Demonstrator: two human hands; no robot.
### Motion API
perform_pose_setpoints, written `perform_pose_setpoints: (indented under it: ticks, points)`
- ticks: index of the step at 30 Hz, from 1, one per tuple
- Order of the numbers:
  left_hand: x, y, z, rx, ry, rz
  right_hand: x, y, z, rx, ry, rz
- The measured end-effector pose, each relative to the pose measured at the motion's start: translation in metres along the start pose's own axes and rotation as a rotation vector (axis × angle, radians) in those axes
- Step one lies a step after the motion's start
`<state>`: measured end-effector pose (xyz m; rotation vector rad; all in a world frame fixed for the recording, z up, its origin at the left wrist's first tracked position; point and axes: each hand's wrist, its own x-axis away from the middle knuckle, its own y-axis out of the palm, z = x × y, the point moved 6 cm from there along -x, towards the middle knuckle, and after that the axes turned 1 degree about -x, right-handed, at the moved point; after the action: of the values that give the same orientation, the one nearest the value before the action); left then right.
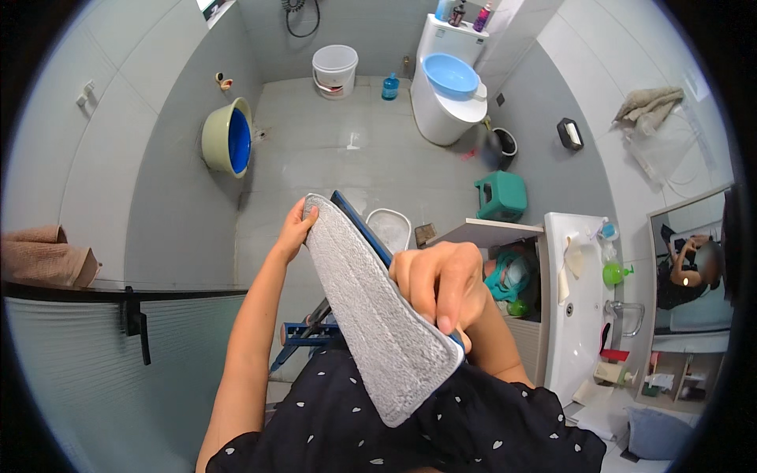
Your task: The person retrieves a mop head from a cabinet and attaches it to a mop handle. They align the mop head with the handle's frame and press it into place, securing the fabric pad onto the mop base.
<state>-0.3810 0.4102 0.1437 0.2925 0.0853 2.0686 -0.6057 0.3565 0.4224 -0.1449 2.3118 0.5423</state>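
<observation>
A long grey mop pad (367, 315) is held up slantwise in front of my body, its fuzzy face toward me. Along its far right side shows the dark blue edge of a flat mop plate (363, 226). My left hand (296, 229) pinches the pad's upper left end, thumb on the face. My right hand (443, 285) is closed on the pad's right edge near its lower end, fingers bent over the blue plate. How firmly the pad sits on the plate is hidden. Below the pad, by my waist, is a blue and black frame-like tool (306, 334), partly covered.
A washbasin (579, 315) stands at right above an open cabinet door (481, 230). A green stool (501, 196), toilet (441, 118) and white bucket (335, 71) stand farther off. A white basin (389, 213) sits on the floor. A glass door (102, 355) is at left.
</observation>
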Motion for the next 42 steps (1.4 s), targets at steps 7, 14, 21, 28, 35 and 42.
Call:
perform_pose_setpoints:
  ticks: [7, 14, 21, 28, 35, 42]
  points:
    - [0.028, -0.011, 0.056, -0.239, 0.311, 0.235, 0.005, -0.001, -0.001, -0.054, -0.06, -0.015]
    - [0.078, -0.075, 0.065, 0.037, 0.438, 0.819, 0.007, -0.011, 0.001, -0.007, -0.029, 0.137]
    - [0.014, -0.027, 0.035, 0.03, 0.159, 0.24, 0.0, -0.002, 0.002, -0.105, -0.086, 0.014]
    - [0.003, 0.002, 0.026, -0.047, 0.082, 0.07, 0.005, 0.004, 0.0, -0.067, -0.056, -0.003]
    - [-0.005, 0.012, 0.014, 0.018, 0.0, -0.074, 0.007, 0.004, -0.004, -0.075, -0.055, -0.01]
    - [0.006, -0.001, 0.006, 0.219, -0.056, -0.062, 0.009, -0.005, -0.003, -0.113, -0.082, 0.002]
